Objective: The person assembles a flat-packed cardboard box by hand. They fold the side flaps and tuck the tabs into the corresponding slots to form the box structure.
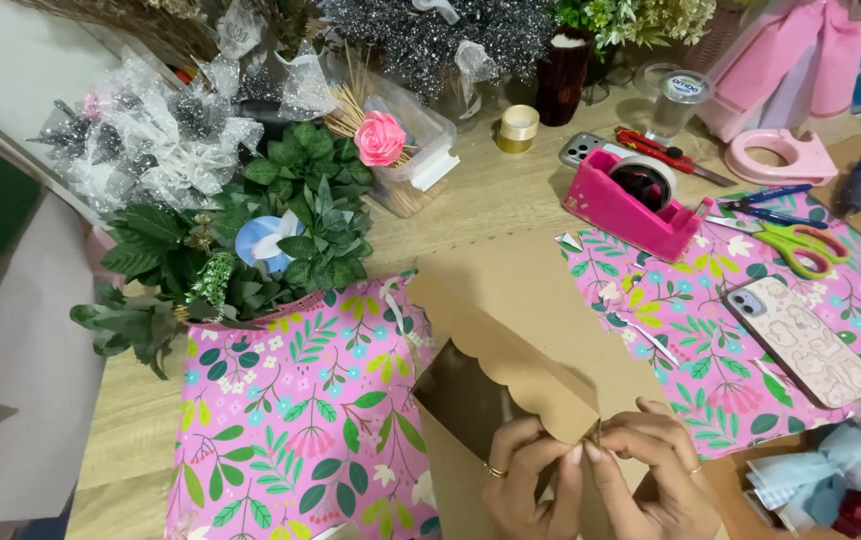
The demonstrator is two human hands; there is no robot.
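Kraft box [510, 360] corner pinched by both hands' fingers [560, 462], wrists cut off below

Brown scalloped cardboard box [510, 370] sits lower middle, clear plastic tub [412, 150] up top center, a small capped bottle [674, 100] upper right.

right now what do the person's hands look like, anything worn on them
Both hands are bare, with no sleeves or gloves in view. The left hand wears a thin gold ring on one finger, and so does the right hand. The nails are longish with pale tips.
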